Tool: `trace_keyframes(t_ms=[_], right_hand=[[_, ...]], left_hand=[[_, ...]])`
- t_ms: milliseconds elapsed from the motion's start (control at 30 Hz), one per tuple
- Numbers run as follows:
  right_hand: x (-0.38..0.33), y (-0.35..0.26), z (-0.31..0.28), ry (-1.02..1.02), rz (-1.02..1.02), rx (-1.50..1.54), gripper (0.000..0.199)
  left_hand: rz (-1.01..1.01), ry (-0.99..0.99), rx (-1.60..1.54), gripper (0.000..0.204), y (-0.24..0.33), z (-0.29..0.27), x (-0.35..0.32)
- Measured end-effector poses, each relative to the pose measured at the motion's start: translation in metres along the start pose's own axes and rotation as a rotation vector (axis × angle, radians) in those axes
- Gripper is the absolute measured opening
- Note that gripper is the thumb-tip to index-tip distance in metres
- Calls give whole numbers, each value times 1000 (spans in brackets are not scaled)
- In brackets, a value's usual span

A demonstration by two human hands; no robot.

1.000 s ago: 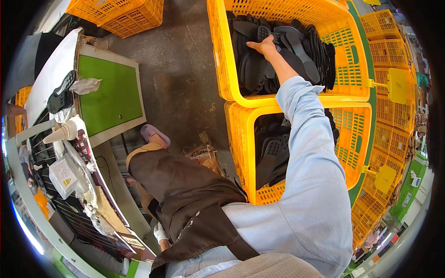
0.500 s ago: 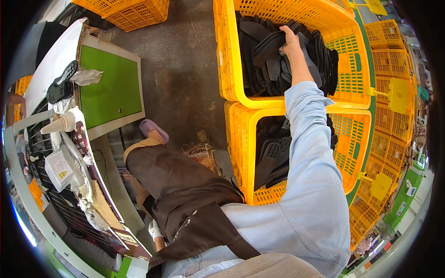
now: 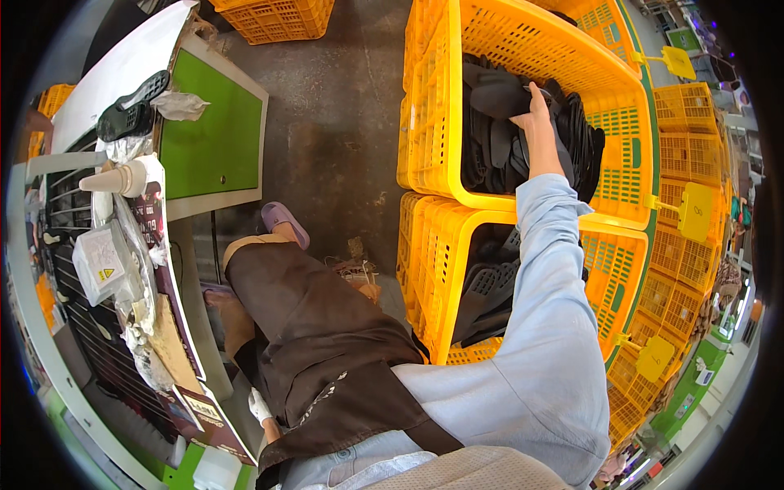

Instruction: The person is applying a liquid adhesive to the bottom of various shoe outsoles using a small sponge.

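Note:
My right hand point(image 3: 536, 124) reaches into the far yellow crate point(image 3: 447, 122), which holds a pile of black shoe soles point(image 3: 490, 155). Its thumb and fingers close on a smooth black shoe sole point(image 3: 500, 95) at the top of the pile; how many pieces are in the grip is hidden. My left hand point(image 3: 260, 406), in a white glove, hangs low beside the dark apron, near the bench's edge. Its fingers are partly hidden, and nothing shows in it. More black soles point(image 3: 487, 286) with patterned undersides lie in the nearer yellow crate point(image 3: 437, 286), partly behind my right sleeve.
On the left stands a bench with a green panel point(image 3: 212, 131). A black shoe sole point(image 3: 131, 110), a pale cone point(image 3: 118, 180) and a clear plastic box point(image 3: 100, 265) rest on it. Stacked yellow crates point(image 3: 682, 155) line the right side, and another crate point(image 3: 282, 20) stands far off.
My right hand has drawn a smooth sole higher on the pile, turning its broad face up. The whole view has shifted slightly, and my left hand still hangs by the bench.

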State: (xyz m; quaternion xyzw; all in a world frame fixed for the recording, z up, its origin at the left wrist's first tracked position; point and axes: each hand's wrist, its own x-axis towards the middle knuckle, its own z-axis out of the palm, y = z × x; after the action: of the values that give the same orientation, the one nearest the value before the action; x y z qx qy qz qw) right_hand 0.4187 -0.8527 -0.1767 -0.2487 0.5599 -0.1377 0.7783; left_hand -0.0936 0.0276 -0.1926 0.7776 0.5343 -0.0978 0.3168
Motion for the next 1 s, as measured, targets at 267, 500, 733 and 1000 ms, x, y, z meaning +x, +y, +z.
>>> trace_keyframes(t_ms=[267,500,733,1000], right_hand=[[35,16,-2,-89,-138,-72,40],[78,14,-11,-157,-227,191,30],[103,42,-23,-158,-84,40,27],[67,44,-14,-88,-3,-66,50]], left_hand=[[-39,-7,8,56,-25,1,17],[-9,40,75,56,-40,5,32],[40,29,122,55,23,62,34],[166,-126,99,54,137,139,62]])
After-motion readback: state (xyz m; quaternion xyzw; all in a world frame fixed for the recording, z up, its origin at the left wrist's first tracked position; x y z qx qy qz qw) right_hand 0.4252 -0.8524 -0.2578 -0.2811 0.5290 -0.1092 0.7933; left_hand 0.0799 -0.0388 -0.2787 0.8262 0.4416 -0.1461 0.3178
